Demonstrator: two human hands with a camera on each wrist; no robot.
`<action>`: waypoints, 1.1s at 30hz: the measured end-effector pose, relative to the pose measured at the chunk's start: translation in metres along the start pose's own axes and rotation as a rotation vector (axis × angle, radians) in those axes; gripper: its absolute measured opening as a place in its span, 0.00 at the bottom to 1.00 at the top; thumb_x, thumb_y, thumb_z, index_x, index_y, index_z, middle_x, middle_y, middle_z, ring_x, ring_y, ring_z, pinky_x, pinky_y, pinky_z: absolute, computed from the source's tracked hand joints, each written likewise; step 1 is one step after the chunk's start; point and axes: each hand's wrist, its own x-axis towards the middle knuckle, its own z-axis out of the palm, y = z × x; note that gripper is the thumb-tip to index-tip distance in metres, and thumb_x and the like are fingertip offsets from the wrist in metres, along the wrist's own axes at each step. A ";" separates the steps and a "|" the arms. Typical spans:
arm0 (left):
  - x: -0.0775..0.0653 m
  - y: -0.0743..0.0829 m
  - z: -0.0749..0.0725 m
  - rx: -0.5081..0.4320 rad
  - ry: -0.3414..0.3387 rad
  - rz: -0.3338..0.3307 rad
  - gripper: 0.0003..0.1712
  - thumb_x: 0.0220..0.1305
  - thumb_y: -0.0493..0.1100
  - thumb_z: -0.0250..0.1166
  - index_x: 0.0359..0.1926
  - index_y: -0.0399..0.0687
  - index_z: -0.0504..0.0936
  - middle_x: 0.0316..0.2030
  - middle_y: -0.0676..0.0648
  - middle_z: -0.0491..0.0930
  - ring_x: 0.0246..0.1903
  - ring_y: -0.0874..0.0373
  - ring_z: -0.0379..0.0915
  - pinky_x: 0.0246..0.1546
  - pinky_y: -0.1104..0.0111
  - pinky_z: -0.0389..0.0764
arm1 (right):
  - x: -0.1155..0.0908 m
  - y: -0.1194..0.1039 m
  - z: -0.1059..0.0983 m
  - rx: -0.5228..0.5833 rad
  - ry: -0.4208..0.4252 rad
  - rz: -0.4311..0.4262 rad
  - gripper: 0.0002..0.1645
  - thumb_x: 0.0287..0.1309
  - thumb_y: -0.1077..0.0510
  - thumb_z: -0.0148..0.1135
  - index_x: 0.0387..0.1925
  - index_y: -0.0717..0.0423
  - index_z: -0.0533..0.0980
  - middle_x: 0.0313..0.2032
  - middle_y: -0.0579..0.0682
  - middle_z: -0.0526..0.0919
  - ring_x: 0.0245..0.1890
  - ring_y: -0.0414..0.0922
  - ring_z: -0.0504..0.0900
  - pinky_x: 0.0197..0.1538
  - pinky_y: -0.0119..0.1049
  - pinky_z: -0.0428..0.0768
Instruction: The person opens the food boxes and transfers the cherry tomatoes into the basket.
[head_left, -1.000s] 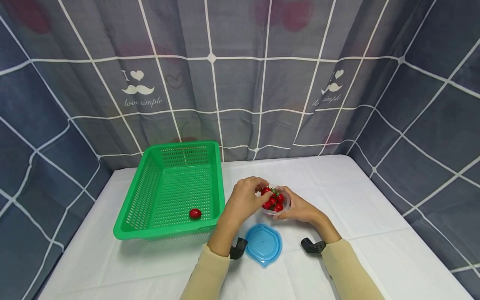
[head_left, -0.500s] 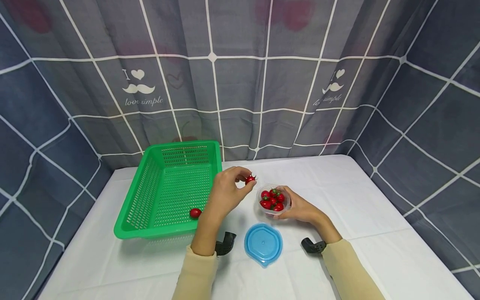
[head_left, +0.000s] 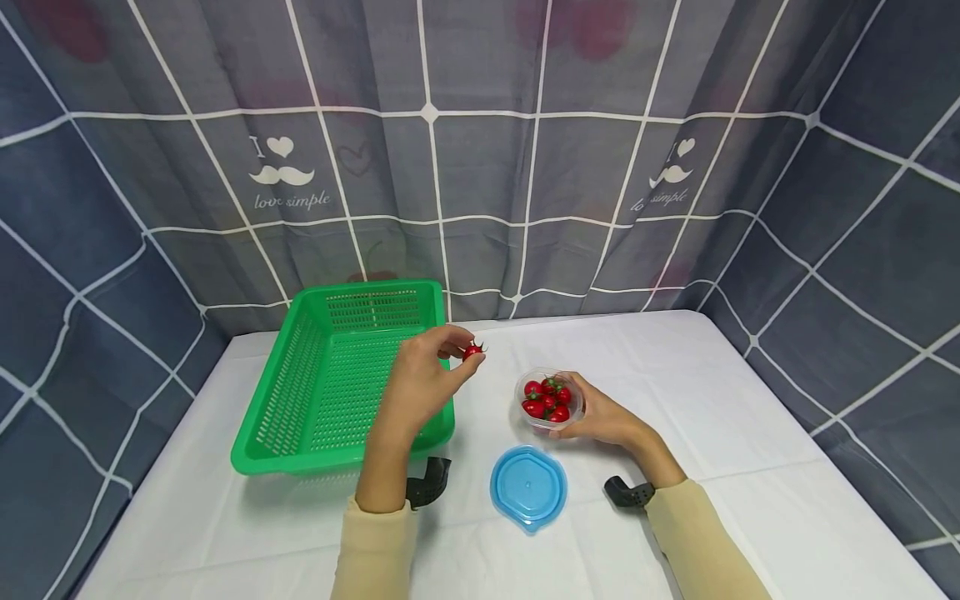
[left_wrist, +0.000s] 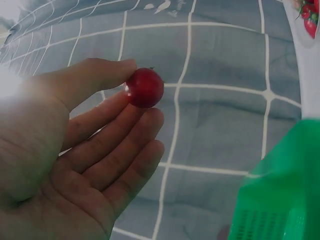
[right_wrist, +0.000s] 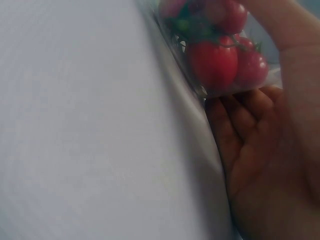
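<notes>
My left hand (head_left: pixel 420 377) pinches a red cherry tomato (head_left: pixel 472 352) between thumb and fingertips, above the right rim of the green basket (head_left: pixel 311 463). In the left wrist view that cherry tomato (left_wrist: pixel 145 88) shows round and shiny, a bit of green stem on top. My right hand (head_left: pixel 606 418) grips the right side of a small clear plastic tub (head_left: pixel 538 424) on the table. Several cherry tomatoes (head_left: pixel 547 402) with green stems fill the tub. The right wrist view shows cherry tomatoes (right_wrist: pixel 212 65) through its clear wall. My left arm covers the basket's front right corner.
A round blue lid (head_left: pixel 528 489) with a small tab lies flat just in front of the tub. White cloth (head_left: pixel 637 350) covers the table. Grey checked curtains (head_left: pixel 480 167) rise behind the table and at both sides.
My left hand has lifted a cherry tomato out of the tub and carried it left toward the basket. A tomato seen earlier in the basket is now hidden. My right hand stays on the tub.
</notes>
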 end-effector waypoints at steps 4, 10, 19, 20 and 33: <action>-0.001 -0.002 -0.007 0.011 0.007 -0.026 0.11 0.61 0.40 0.75 0.43 0.41 0.87 0.38 0.46 0.89 0.40 0.49 0.87 0.47 0.57 0.86 | 0.000 0.000 0.001 0.000 0.000 0.003 0.59 0.41 0.48 0.84 0.72 0.53 0.62 0.73 0.58 0.66 0.77 0.59 0.60 0.75 0.67 0.56; -0.003 -0.006 -0.019 0.012 0.017 -0.052 0.11 0.62 0.41 0.75 0.44 0.42 0.87 0.39 0.47 0.89 0.40 0.50 0.86 0.46 0.56 0.86 | 0.000 0.000 0.001 -0.003 0.002 0.016 0.60 0.41 0.48 0.84 0.73 0.53 0.61 0.73 0.59 0.65 0.77 0.60 0.59 0.76 0.67 0.55; -0.007 -0.015 -0.037 0.023 0.039 -0.108 0.13 0.63 0.41 0.74 0.48 0.42 0.87 0.42 0.45 0.88 0.43 0.48 0.85 0.49 0.54 0.84 | 0.000 -0.002 0.000 0.007 0.004 0.026 0.60 0.41 0.48 0.84 0.73 0.51 0.61 0.74 0.58 0.65 0.77 0.60 0.59 0.76 0.67 0.55; -0.007 -0.017 -0.039 0.027 0.041 -0.114 0.13 0.63 0.41 0.74 0.48 0.42 0.87 0.43 0.45 0.88 0.43 0.48 0.85 0.49 0.54 0.84 | 0.000 -0.002 0.000 0.005 0.004 0.024 0.60 0.41 0.48 0.84 0.73 0.52 0.61 0.74 0.58 0.66 0.77 0.60 0.59 0.75 0.67 0.55; -0.016 -0.039 -0.061 0.066 0.072 -0.185 0.12 0.66 0.41 0.72 0.49 0.41 0.87 0.42 0.42 0.88 0.43 0.47 0.85 0.49 0.53 0.84 | 0.000 0.000 0.000 -0.009 0.004 0.024 0.60 0.41 0.48 0.85 0.73 0.52 0.61 0.74 0.58 0.65 0.77 0.60 0.58 0.75 0.68 0.55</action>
